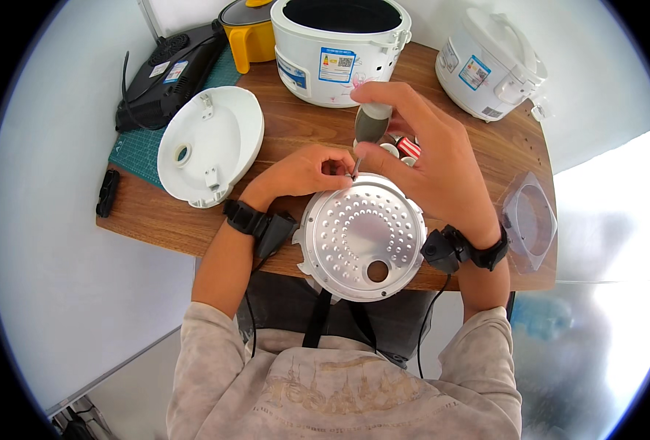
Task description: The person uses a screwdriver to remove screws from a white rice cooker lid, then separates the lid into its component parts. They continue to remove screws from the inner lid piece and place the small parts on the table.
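At a brown wood-grain table (519, 158), close work with a gray, bulbous-handled screwdriver (371, 126) above a round, silver, dimpled metal disc (365, 231). Around the handle, right hand (442, 143) with thumb and fingers bent inward, closed on it; below, thin metal shaft aimed down at the disc's far rim. Beside the shaft's tip, left hand (299, 174) with fingers curled, thumb and forefinger nearly together; impossible to tell whether on shaft, rim or some small part. Disc at the table's near edge, reaching partly past it. To the left, white oval plastic lid (226, 136), partly over a green gridded cutting mat (136, 152); behind, open-topped white rice cooker (303, 48), with a yellow-bodied pot (259, 42) next to it. At right, clear, shallow plastic tray (530, 220) near the edge.
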A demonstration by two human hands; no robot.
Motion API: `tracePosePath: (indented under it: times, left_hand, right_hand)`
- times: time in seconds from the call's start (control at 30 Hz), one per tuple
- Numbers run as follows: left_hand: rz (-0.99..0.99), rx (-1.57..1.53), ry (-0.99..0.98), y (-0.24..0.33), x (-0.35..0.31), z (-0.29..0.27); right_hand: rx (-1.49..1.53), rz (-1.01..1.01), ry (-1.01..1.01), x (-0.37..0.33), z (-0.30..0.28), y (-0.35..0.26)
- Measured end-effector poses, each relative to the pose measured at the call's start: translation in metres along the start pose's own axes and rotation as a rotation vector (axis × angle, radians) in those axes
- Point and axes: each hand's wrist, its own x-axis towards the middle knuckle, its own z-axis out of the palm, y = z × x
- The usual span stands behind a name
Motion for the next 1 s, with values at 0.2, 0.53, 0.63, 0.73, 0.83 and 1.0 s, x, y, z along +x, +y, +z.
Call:
tracePosePath:
  times: [0.2,0.53,0.63,0.73,0.83,1.0]
  left_hand:
    - [0.078,0.097,0.068,0.003,0.005,0.005]
    - [0.106,0.157,0.080,0.008,0.001,0.006]
    - [0.176,0.215,0.097,0.019,-0.001,0.007]
    - [0.085,0.241,0.093,0.031,0.001,0.010]
    - [0.031,0.241,0.083,0.022,0.002,0.010]
    - [-0.041,0.266,0.076,0.028,0.005,0.013]
  right_hand:
    - [0.002,0.026,0.029,-0.001,-0.008,-0.003]
    - [0.028,-0.092,0.032,-0.004,-0.026,-0.025]
    - [0.473,-0.228,-0.077,-0.010,-0.025,-0.027]
    - [0.988,-0.282,-0.184,-0.016,-0.015,-0.042]
    - [1.315,-0.326,-0.331,-0.028,-0.008,-0.071]
    - [1.928,-0.356,-0.170,-0.068,0.011,-0.109]
